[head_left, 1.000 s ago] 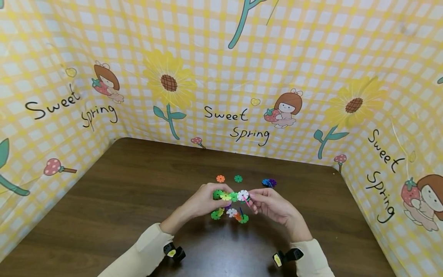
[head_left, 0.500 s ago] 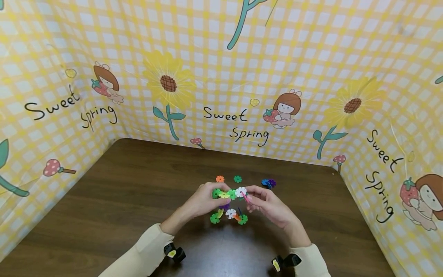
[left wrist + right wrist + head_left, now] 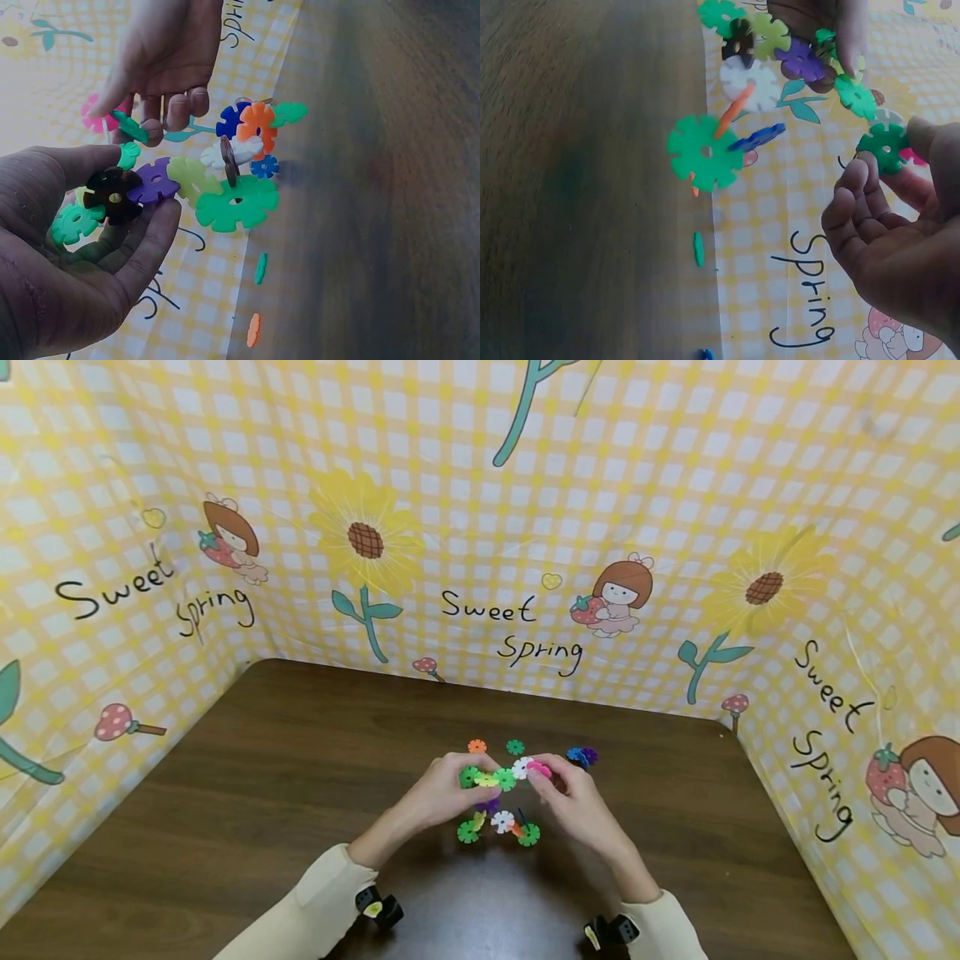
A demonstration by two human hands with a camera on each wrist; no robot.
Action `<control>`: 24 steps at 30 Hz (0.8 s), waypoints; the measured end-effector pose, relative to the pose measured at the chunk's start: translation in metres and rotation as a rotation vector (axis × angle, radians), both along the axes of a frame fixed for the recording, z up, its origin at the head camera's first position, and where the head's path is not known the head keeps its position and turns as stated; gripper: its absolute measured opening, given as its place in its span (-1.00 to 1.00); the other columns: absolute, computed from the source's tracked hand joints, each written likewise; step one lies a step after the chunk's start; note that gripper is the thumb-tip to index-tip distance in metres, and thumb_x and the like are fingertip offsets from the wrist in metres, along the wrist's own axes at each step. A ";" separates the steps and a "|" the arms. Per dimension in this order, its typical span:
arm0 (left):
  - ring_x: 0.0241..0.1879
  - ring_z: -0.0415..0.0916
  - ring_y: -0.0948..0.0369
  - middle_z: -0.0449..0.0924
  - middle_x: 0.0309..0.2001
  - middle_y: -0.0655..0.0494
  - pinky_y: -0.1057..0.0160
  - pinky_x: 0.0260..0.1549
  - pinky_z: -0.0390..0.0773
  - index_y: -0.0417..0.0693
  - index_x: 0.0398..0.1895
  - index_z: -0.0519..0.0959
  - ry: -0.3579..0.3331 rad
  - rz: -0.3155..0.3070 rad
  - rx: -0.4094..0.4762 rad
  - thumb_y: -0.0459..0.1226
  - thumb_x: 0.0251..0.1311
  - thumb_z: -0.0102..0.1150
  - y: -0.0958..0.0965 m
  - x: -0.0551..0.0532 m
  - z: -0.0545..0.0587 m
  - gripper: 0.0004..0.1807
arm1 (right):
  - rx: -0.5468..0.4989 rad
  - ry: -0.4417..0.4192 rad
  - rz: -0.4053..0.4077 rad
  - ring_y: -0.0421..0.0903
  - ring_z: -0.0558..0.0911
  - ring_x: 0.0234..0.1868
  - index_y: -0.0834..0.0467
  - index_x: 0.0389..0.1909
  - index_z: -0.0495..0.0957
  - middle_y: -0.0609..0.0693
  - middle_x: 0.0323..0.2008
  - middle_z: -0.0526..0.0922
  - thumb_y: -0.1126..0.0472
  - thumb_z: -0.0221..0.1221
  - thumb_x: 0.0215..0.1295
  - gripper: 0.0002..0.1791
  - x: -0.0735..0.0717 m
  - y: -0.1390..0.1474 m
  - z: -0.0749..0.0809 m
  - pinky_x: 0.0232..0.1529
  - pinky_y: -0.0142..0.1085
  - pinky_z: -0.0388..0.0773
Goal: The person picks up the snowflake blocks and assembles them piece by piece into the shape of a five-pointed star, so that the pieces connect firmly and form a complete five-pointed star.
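Note:
My left hand (image 3: 438, 793) grips a linked assembly of slotted snowflake discs. In the left wrist view a brown disc (image 3: 114, 197) and a purple disc (image 3: 155, 180) sit at its fingertips. Further discs hang lower, among them a yellow-green disc (image 3: 193, 182), a large green disc (image 3: 237, 204) and a white disc (image 3: 748, 84). At the upper row's right end, my right hand (image 3: 577, 797) pinches a pink disc (image 3: 538, 769) beside a white disc (image 3: 521, 767). A dark green disc (image 3: 886, 148) lies against its fingers in the right wrist view. The slots' exact joins are partly hidden.
On the brown table (image 3: 300, 827), a loose orange disc (image 3: 477, 747) and a green disc (image 3: 515, 747) lie behind the hands. A small blue and purple pile (image 3: 582, 757) lies to their right. Yellow checked cloth (image 3: 465, 527) walls the back and sides.
My right hand has shifted slightly left with its fingers regripping, and the pink disc has turned from edge-on to showing more of its face. The left hand stays nearly still.

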State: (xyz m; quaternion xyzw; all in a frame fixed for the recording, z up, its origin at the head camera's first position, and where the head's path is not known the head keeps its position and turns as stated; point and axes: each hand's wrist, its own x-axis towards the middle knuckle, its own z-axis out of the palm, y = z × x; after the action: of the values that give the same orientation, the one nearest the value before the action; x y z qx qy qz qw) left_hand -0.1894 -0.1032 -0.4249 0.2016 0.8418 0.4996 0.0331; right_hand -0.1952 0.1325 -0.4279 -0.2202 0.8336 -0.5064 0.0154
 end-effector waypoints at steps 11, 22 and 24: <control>-0.15 0.54 0.18 0.69 -0.10 0.15 0.10 -0.09 0.59 0.00 -0.09 0.70 -0.004 0.002 0.011 -0.22 0.26 0.36 -0.002 0.000 0.002 -0.81 | 0.077 0.073 0.092 -0.08 0.51 -0.39 0.10 -0.01 0.64 -0.05 -0.38 0.50 0.11 0.03 0.56 -0.75 0.001 0.007 0.008 -0.39 -0.33 0.49; -0.12 0.54 0.21 0.70 -0.15 0.21 0.09 -0.07 0.57 0.02 -0.13 0.70 0.018 -0.019 0.001 -0.22 0.24 0.38 -0.002 0.002 0.005 -0.84 | 0.174 0.137 0.190 -0.17 0.46 -0.46 0.09 -0.17 0.60 -0.01 -0.46 0.49 0.05 0.00 0.58 -0.73 -0.005 0.015 0.021 -0.41 -0.32 0.46; -0.19 0.55 0.23 0.69 -0.19 0.23 0.14 -0.15 0.58 0.03 -0.16 0.70 0.021 -0.029 -0.004 -0.23 0.23 0.38 -0.001 0.002 0.006 -0.86 | 0.194 0.150 0.206 -0.19 0.45 -0.47 0.05 -0.24 0.58 -0.08 -0.48 0.48 0.06 -0.01 0.59 -0.74 -0.006 0.015 0.023 -0.41 -0.31 0.47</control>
State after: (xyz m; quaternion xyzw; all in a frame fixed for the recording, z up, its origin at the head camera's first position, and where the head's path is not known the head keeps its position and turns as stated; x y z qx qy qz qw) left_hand -0.1869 -0.1043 -0.4194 0.2190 0.8400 0.4954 0.0316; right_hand -0.2013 0.1478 -0.4046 -0.3392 0.8504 -0.4013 0.0261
